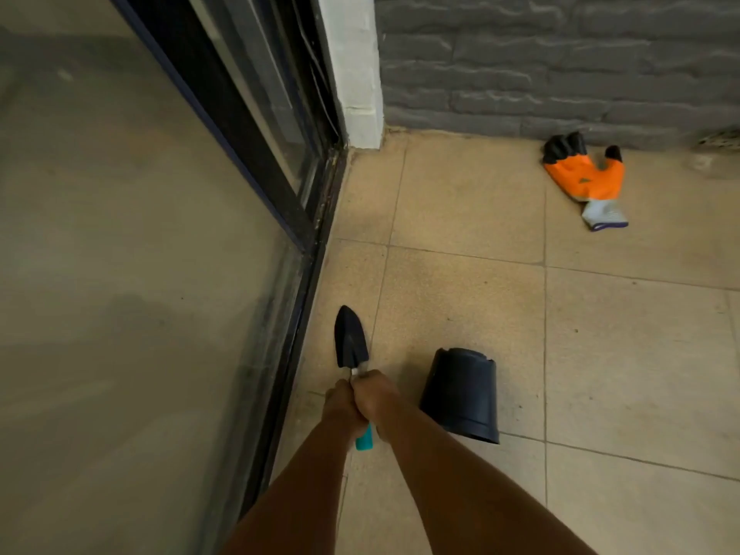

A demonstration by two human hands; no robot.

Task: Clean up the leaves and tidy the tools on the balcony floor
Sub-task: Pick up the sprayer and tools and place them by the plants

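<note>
Both hands, left [339,410] & right [374,398], grip small black-bladed trowel w/ teal handle [351,346] above tiled floor [460,282]; tool-tidying step, probably; next: stow it, then upturned black plastic pot [462,394], orange-black gloves [582,174].

Left hand [338,410] and right hand [374,402] grip trowel [351,346] beside overturned black pot [462,394].

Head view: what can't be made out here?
- Trowel handle: mostly hidden inside both hands, left hand and right hand; only the teal end shows.
- Black pot: lies on its side with its opening facing away, so the inside is unseen.
- Object at the right edge by the brick wall: cut off and blurred, unidentifiable.
- Orange gloves: one or a stacked pair, unclear.
- Behind the glass door: only reflections.
</note>
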